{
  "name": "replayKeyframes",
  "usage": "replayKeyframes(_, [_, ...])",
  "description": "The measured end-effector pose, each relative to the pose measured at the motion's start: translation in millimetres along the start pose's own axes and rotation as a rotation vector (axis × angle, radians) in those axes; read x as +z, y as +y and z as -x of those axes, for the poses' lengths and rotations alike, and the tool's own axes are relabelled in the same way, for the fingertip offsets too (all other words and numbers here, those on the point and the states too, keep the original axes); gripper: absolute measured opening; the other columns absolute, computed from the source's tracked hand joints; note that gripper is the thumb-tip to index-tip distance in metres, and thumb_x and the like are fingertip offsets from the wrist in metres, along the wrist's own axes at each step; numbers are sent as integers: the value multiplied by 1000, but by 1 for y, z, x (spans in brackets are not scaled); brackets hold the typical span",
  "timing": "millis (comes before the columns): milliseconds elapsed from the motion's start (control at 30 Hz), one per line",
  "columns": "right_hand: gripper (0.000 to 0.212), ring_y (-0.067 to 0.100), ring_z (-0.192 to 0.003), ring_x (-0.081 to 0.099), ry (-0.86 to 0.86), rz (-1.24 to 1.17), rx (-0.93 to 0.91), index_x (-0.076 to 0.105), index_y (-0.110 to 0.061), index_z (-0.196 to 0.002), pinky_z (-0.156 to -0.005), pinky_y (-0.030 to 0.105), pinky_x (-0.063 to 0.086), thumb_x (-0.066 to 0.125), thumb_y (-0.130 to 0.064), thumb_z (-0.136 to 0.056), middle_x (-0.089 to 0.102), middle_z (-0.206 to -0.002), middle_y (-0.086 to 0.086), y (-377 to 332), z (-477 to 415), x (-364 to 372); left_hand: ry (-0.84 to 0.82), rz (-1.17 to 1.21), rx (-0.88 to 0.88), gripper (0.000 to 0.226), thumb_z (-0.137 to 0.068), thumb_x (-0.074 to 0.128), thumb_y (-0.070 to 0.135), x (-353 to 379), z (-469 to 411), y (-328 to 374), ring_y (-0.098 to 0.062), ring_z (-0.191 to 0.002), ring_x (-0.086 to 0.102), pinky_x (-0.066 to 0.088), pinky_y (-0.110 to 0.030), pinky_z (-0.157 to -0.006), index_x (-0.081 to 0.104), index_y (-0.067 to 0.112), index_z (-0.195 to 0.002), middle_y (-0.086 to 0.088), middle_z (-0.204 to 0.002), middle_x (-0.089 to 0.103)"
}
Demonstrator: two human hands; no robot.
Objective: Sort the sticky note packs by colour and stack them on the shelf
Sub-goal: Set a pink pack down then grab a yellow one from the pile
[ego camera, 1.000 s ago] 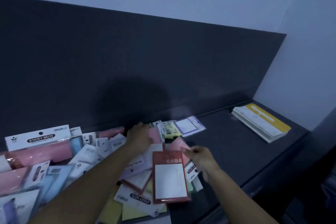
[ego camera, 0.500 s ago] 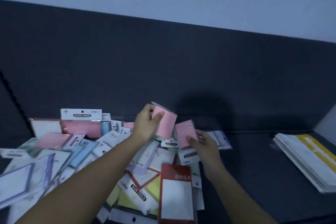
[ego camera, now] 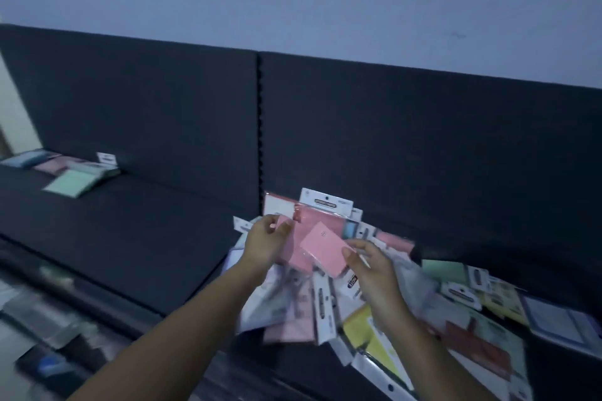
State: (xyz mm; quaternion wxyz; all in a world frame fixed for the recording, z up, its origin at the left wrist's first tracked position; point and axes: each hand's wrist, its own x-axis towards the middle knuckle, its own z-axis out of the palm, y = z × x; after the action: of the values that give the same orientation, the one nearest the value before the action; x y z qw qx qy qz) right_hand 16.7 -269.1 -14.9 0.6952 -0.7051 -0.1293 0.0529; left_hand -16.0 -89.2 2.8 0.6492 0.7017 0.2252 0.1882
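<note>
The 2 hands have risen from the mixed pile (ego camera: 456, 296). The left hand (ego camera: 267, 244) grips 1 pink pack (ego camera: 299, 254), and the right hand (ego camera: 368, 267) pinches a 2nd pink pack (ego camera: 325, 251) just beside it. The view has turned left to the sorted stacks (ego camera: 73, 184) far along the shelf (ego camera: 146, 238), so I judge both go there.

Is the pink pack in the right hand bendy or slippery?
The pink pack is probably stiff: the right hand pinches just one edge and it doesn't droop. It looks light, held so easily. Its wrapper may be slippery, judging by the shiny packs in the pile.
</note>
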Motion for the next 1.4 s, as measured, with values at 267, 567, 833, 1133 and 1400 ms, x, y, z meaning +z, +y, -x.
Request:
replayKeyframes(267, [17,13,-78,57,-292,130,29,61,-24,-93,-58,21,45,49,-12,-96,62,-94,0,-4,22,166,-118,-72,-111,16,-88,63,18,-158,28,-3,-15,-62,61,48,-22,-51,61,3,-93,-6,-77,65])
replayKeyframes(567, [35,15,-50,52,-241,-30,200,46,-15,-113,-39,22,41,66,-24,-86,59,-77,4,-9,63,327,119,76,-185,7,-90,57,7,-320,41,-26,-18,-59,62,49,-20,-48,63,3,-91,-11,-77,66])
replayKeyframes(833, [31,20,-63,57,-454,-229,462,54,1,-112,-51,25,49,63,-18,-88,64,-81,14,-14,112,445,331,272,-188,14,-96,46,7,-431,47,-49,-24,-66,63,55,-32,-56,56,3,-104,-13,-86,66])
replayKeyframes(1133, [18,19,-70,64,-441,-65,162,62,-11,-101,-48,27,51,51,-1,-90,69,-93,10,-16,99,546,211,280,-166,25,-90,45,-3,-510,41,-61,-20,-74,70,57,-31,-60,55,5,-111,-9,-91,70])
replayKeyframes(1400, [26,19,-86,61,-470,61,-31,50,-17,-108,-70,23,47,62,-9,-86,63,-96,1,-5,61,663,275,219,-183,26,-86,39,-1,-590,-22,-67,-17,-64,66,54,-27,-55,58,6,-102,-8,-79,68])
